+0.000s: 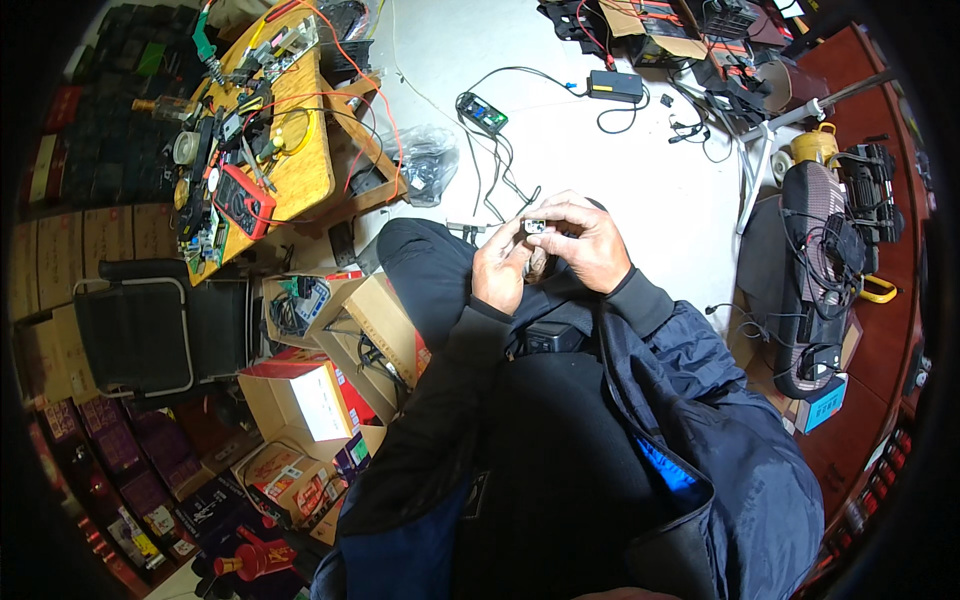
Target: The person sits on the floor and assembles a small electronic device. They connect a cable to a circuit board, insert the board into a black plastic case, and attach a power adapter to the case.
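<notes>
My left hand (500,268) and my right hand (583,240) meet over my knees, above the dark trousers. Both pinch one small white and grey part (535,227) between the fingertips. Thin wires (498,185) run from the floor toward my hands; whether they join the small part I cannot tell. A black box (553,336) lies on my lap just below the hands, between the dark blue jacket sleeves.
A yellow wooden table (300,170) at the upper left carries a red multimeter (245,200), tools and red wires. Open cardboard boxes (300,400) crowd the floor at my left. A black power adapter (615,86) and a small circuit module (482,112) lie on the white floor. A black chair (140,335) stands left.
</notes>
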Tool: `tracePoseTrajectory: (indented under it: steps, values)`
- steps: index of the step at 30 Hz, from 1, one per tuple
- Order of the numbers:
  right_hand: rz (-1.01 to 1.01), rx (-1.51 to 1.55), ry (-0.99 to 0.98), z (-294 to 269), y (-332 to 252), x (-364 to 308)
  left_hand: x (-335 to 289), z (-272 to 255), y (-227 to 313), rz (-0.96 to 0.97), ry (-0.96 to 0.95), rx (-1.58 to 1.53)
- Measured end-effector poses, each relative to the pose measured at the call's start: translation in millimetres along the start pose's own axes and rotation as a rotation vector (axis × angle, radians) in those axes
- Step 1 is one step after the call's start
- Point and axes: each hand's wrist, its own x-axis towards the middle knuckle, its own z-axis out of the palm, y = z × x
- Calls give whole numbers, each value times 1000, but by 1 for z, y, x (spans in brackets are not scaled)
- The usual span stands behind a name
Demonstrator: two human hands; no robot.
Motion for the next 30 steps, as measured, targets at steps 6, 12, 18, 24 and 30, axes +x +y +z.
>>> tracePoseTrajectory:
  steps: [6, 12, 18, 24, 30]
  values:
    - [-23, 25, 36, 3, -1, 1, 0, -3, -3, -30, 4, 12]
    - [-23, 6, 41, 3, 2, 0, 1, -5, -8, 42, -16, 7]
    - [-19, -16, 32, 2, 2, 0, 0, -5, -8, 21, 0, 3]
    - [-51, -22, 44, 3, -1, -1, 0, -5, -10, 41, -14, -26]
    - [-29, 30, 30, 4, 1, -1, -1, -5, -9, 36, 3, 31]
